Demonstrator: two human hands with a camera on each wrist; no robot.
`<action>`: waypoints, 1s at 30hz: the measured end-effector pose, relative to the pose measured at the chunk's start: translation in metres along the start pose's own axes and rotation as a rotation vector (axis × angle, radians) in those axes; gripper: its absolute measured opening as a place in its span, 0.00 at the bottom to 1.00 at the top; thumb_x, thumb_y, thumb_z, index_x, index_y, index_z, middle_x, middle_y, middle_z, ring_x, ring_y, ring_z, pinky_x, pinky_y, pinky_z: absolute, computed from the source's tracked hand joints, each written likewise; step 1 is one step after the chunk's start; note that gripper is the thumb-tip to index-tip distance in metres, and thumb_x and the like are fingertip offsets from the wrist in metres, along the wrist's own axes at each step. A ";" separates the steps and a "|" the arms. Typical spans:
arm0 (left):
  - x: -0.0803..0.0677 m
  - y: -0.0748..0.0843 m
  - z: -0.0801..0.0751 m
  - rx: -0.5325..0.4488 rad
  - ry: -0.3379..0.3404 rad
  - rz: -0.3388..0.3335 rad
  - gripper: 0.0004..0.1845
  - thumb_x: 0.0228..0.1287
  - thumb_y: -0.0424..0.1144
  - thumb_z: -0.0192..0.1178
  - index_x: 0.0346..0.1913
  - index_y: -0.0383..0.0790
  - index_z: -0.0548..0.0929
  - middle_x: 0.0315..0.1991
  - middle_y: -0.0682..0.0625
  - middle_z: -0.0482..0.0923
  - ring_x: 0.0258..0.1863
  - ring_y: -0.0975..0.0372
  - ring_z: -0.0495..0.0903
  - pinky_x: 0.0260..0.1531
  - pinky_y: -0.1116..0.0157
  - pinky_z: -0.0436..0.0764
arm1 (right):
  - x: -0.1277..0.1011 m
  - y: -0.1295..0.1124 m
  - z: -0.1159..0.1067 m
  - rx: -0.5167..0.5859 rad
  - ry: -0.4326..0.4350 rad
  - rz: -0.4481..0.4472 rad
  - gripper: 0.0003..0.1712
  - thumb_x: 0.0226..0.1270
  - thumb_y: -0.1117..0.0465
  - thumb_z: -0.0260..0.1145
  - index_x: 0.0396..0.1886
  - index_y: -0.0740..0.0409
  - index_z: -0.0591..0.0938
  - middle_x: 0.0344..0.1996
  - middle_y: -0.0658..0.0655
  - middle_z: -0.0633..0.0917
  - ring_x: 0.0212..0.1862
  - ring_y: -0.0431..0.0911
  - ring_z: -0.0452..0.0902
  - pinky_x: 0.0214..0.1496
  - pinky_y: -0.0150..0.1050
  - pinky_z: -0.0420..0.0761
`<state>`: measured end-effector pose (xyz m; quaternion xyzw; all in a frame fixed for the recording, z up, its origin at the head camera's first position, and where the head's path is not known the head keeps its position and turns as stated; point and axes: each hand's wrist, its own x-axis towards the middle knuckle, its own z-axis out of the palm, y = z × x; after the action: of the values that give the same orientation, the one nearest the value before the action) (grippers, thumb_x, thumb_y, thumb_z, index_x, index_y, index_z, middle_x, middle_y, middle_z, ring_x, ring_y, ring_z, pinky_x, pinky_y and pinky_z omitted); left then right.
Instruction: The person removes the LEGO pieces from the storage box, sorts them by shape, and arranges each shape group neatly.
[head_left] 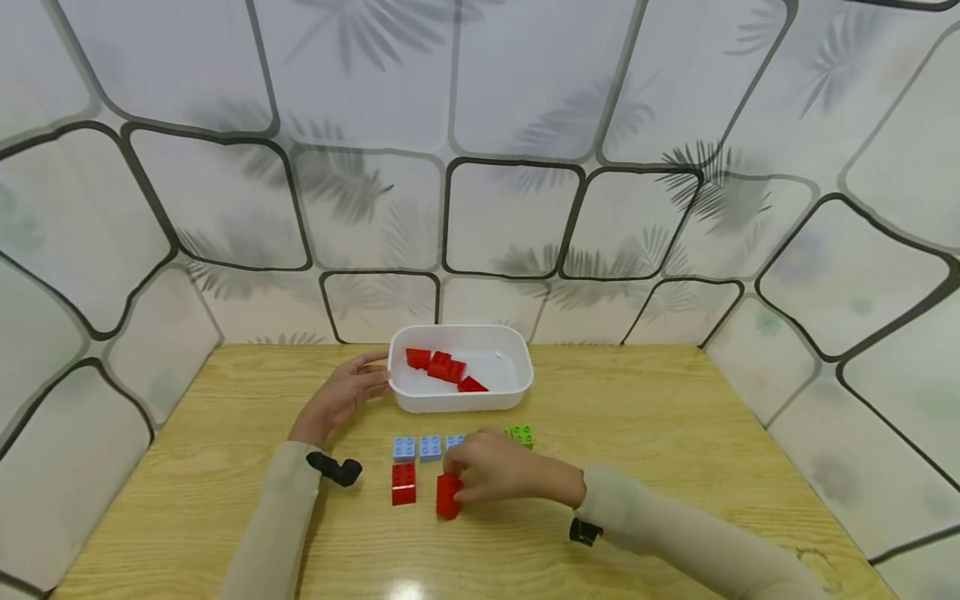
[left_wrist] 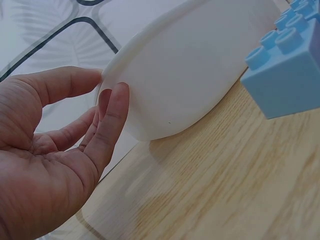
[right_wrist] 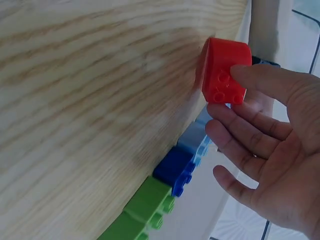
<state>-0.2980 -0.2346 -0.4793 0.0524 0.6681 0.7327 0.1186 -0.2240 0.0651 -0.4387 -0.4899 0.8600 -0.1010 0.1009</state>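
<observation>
My right hand (head_left: 498, 467) pinches a red building brick (right_wrist: 222, 57) between thumb and fingertips, low over the wooden table. Its rounded side and studs show in the right wrist view. Just left of it, another red brick (head_left: 403, 483) stands on the table. My left hand (head_left: 341, 400) is at the left end of a white plastic bin (head_left: 457, 402); its fairly straight fingers touch the rim and outer wall. Inside the bin lie several red bricks (head_left: 446, 367).
Between the bin and the red bricks runs a row of light blue bricks (head_left: 430, 447), a dark blue brick (right_wrist: 173, 167) and green bricks (head_left: 522, 436), partly hidden by my right hand in the head view. Patterned wall covering (head_left: 630, 221) encloses the table (head_left: 637, 417) at the back and sides.
</observation>
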 end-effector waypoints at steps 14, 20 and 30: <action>0.001 -0.001 0.001 0.041 0.032 -0.030 0.32 0.78 0.34 0.55 0.78 0.33 0.59 0.63 0.37 0.71 0.48 0.65 0.81 0.61 0.62 0.83 | 0.018 -0.023 -0.005 -0.116 0.019 0.089 0.15 0.61 0.50 0.76 0.45 0.48 0.88 0.28 0.40 0.83 0.33 0.34 0.71 0.49 0.32 0.75; 0.001 0.001 0.001 0.033 0.036 -0.029 0.32 0.77 0.33 0.56 0.78 0.33 0.59 0.61 0.38 0.72 0.47 0.65 0.82 0.61 0.61 0.83 | 0.023 -0.023 -0.009 -0.168 -0.012 0.109 0.12 0.59 0.50 0.77 0.40 0.47 0.87 0.25 0.40 0.81 0.32 0.35 0.70 0.44 0.32 0.71; 0.002 0.000 -0.001 -0.007 0.019 -0.023 0.32 0.76 0.31 0.56 0.78 0.32 0.58 0.56 0.43 0.74 0.45 0.66 0.83 0.59 0.63 0.85 | 0.026 -0.035 -0.024 -0.327 -0.155 0.126 0.11 0.56 0.52 0.78 0.31 0.46 0.82 0.25 0.41 0.78 0.34 0.38 0.69 0.58 0.41 0.74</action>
<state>-0.2999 -0.2349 -0.4791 0.0372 0.6670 0.7342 0.1209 -0.2152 0.0268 -0.4078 -0.4513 0.8836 0.0845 0.0920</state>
